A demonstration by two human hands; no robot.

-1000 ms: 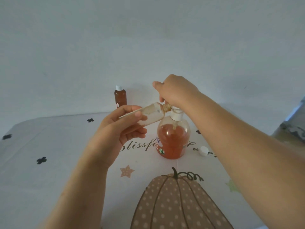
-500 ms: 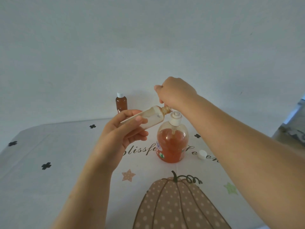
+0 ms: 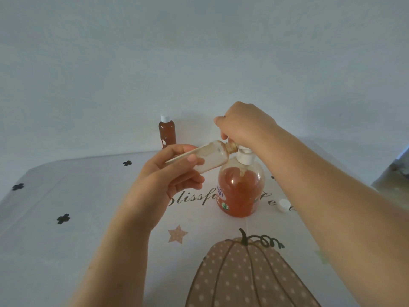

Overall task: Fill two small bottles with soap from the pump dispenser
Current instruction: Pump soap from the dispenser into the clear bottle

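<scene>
The left hand point(image 3: 163, 173) grips a small clear bottle point(image 3: 210, 157), tilted almost sideways, with its open neck at the nozzle of the pump dispenser point(image 3: 241, 189) (orange soap inside). The right hand point(image 3: 243, 125) curls over the dispenser's white pump head. A capped brown bottle point(image 3: 167, 131) stands behind. A loose white cap point(image 3: 284, 205) lies right of the dispenser on the pumpkin-print tablecloth point(image 3: 66, 251).

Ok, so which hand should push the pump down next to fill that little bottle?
Right. The right hand is curled over the head of the pump dispenser, while the left hand grips the small bottle, holding it tilted with its mouth at the nozzle.
</scene>
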